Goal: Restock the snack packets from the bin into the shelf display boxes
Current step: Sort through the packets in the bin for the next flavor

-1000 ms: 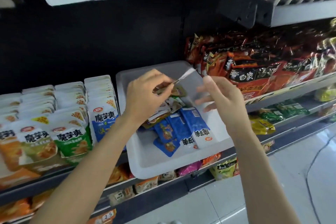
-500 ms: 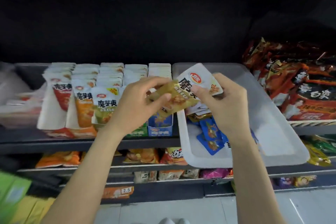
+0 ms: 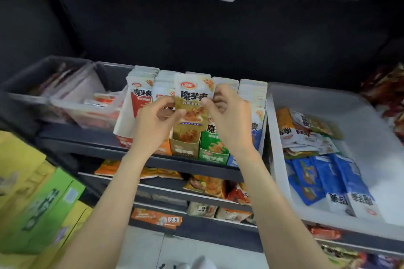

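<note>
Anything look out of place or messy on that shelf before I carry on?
Nothing damaged or spilled. The only untidy spot is the white bin, where loose snack packets lie jumbled at mixed angles. The display boxes stand in a neat row.

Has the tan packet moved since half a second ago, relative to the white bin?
Yes. The tan packet, pinched by the left hand and right hand, has shifted left, away from the white bin, and now sits upright over the tan display box.

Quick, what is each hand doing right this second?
Left hand: closed, pinching the left edge of the olive-brown snack packet.
Right hand: closed, pinching the right edge of the same packet, above its display box.
</note>
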